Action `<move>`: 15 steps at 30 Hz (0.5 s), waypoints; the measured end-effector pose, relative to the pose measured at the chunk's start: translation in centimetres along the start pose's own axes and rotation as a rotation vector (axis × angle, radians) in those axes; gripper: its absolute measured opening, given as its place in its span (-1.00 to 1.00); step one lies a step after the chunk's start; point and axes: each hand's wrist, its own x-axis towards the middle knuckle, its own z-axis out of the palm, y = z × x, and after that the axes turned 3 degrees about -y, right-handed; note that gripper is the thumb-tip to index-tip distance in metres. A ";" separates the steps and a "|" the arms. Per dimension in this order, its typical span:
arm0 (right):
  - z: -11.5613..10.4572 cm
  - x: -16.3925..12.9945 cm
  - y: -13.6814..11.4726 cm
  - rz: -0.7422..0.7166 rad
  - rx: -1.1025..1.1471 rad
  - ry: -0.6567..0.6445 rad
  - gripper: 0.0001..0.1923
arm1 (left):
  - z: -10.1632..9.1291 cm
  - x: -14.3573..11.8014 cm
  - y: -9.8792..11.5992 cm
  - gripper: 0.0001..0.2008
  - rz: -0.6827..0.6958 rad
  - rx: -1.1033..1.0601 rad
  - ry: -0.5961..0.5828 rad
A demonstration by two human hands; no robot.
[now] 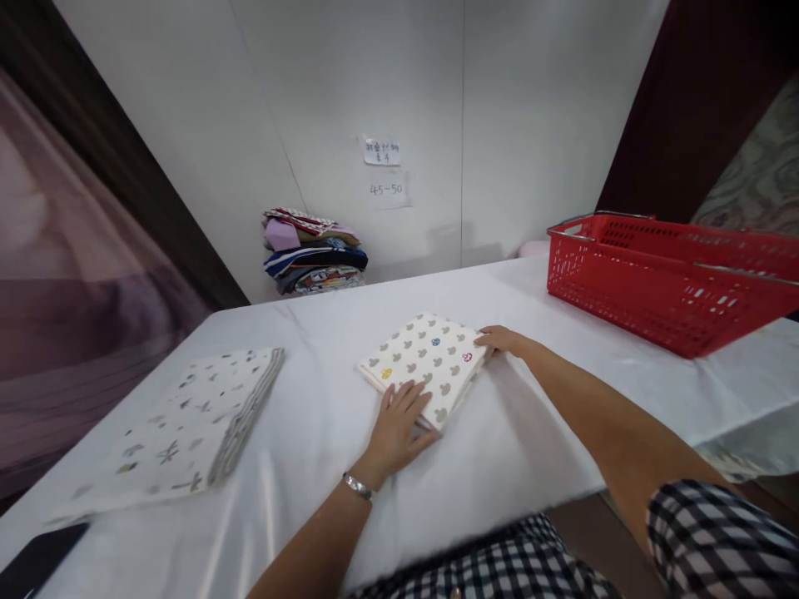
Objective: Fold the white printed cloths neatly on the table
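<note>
Long table under a smooth white cloth, running wall to wall; all items sit on it. Red perforated plastic basket with metal handles at the far right, well apart from the hands; contents not visible. Folded white cloth with grey leaf and star print lies flat at the left, untouched. Stack of mixed coloured folded fabrics stands against the back wall, under two small handwritten paper notes.

Work piece: folded cream cloth with grey mushroom shapes and a few coloured ones, a compact square set at an angle near the table centre, between the two hands.

Left hand: palm down, fingers spread flat over the near corner of the cream cloth; pressing, nothing gripped. Silver wristband on that wrist. Right hand: fingertips resting on the far right corner, lightly curled, not closed on the fabric as far as can be seen.

Judgement: this looks like squaring and flattening a finished fold; done well it wants even pressure from both palms, edges kept aligned, strokes from centre outward so no crease is trapped; the slick tablecloth may let the piece slide.
</note>
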 end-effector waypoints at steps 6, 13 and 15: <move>-2.0 -3.3 2.2 0.109 0.212 -0.233 -0.49 | -0.2 -0.6 1.2 -0.47 -0.042 0.078 -0.028; -2.6 -6.7 1.9 0.114 0.340 -0.211 -0.16 | -0.6 -0.1 4.8 -0.41 -0.115 0.143 0.022; -2.6 -7.2 1.6 0.102 0.362 -0.206 -0.15 | -0.1 0.6 5.9 -0.42 -0.088 0.156 0.040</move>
